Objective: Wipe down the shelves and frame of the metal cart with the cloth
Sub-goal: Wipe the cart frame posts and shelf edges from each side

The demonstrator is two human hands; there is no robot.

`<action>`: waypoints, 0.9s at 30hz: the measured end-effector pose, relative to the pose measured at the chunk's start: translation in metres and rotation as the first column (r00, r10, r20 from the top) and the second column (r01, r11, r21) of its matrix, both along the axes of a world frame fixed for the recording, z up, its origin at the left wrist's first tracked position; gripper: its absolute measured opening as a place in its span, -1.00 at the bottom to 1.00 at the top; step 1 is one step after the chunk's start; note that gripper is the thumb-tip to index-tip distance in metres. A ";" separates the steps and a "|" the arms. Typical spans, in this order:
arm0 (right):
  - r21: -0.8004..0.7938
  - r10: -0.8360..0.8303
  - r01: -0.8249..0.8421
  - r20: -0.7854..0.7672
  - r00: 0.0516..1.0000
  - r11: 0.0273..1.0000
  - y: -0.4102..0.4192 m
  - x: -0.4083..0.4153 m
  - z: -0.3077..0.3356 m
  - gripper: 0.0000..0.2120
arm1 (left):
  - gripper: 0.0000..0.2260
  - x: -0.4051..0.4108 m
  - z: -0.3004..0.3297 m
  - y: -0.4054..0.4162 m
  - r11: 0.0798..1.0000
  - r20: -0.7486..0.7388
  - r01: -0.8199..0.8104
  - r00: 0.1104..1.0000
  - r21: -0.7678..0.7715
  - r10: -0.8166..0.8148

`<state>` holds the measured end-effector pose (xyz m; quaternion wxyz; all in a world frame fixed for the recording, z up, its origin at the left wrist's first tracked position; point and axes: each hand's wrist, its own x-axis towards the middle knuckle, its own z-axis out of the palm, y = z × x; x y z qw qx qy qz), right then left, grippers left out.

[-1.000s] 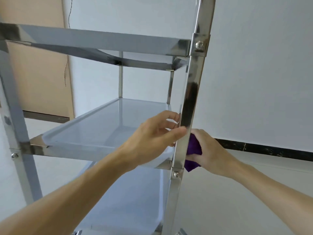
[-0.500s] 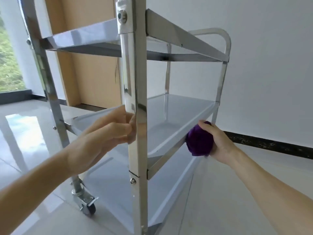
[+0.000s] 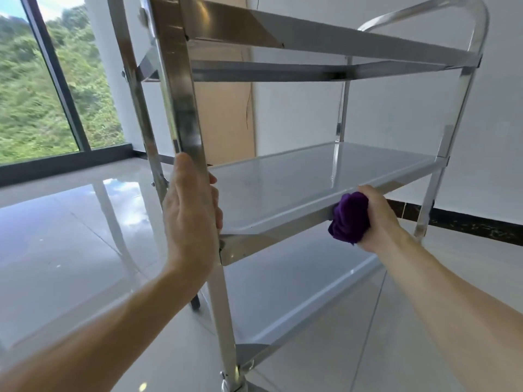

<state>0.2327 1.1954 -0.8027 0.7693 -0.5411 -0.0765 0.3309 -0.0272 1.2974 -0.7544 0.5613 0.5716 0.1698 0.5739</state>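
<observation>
The right hand (image 3: 376, 219) grips the bunched purple cloth (image 3: 350, 217) against the middle shelf's front rail (image 3: 283, 230), mid-wipe, while the left hand (image 3: 192, 216) wraps the near post (image 3: 184, 108); sliding along the rail likely comes next.

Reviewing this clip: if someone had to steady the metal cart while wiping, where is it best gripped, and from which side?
The near corner post, just above the middle shelf, approached from its outer left side. It is a narrow upright bar a hand can wrap around, as the left hand does, leaving the right hand free to press the purple cloth along the shelf's front edge.
</observation>
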 end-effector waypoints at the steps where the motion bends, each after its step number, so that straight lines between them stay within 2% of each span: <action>1: -0.044 0.000 0.002 0.028 1.000 0.999 -0.001 0.000 0.002 -0.88 | -0.48 0.000 -0.001 0.001 1.000 0.007 -0.009 1.000 0.003 0.009; 7: -0.194 0.034 -0.008 0.130 0.991 0.981 -0.022 0.000 0.006 -0.76 | -0.48 0.001 -0.004 0.009 1.000 0.018 0.014 1.000 0.025 -0.014; 11: -0.238 -0.012 0.053 0.170 0.985 0.970 -0.037 0.000 0.007 -0.84 | -0.47 0.006 -0.002 0.015 0.999 0.006 0.027 1.000 0.040 -0.027; 19: -0.289 -0.057 0.115 0.203 0.978 0.950 -0.075 -0.004 0.013 -0.86 | -0.43 0.031 0.001 0.037 0.987 -0.027 0.158 0.987 0.032 -0.157; 27: -0.254 -0.143 0.195 0.207 0.968 0.948 -0.123 -0.001 0.007 -0.83 | -0.43 0.069 0.002 0.041 0.955 -0.078 0.295 0.953 0.007 -0.294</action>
